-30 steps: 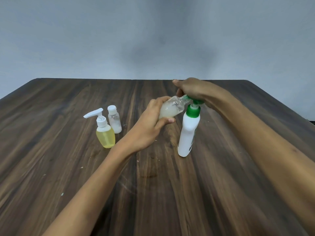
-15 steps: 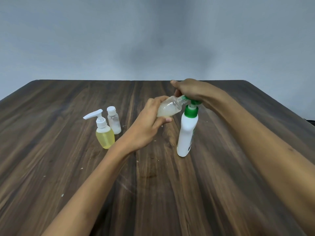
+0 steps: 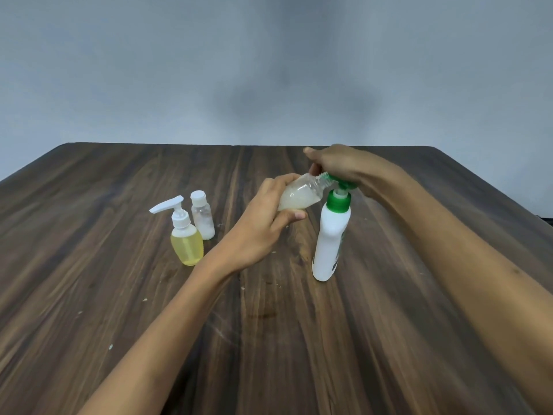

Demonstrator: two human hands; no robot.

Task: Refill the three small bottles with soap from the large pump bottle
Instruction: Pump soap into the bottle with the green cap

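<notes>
Gripping a clear small bottle (image 3: 302, 194) tilted at frame centre, my left hand (image 3: 263, 226) curls fingers and thumb round its body, its open neck meeting the green spout of the large pump bottle (image 3: 330, 241), which stands upright just right of centre on the wooden table (image 3: 119, 295). My right hand (image 3: 338, 163) rests on the pump head, fingers bent over it. Left of centre stand a yellow pump bottle (image 3: 187, 244) and, just behind it, a capped clear bottle (image 3: 203, 215).
</notes>
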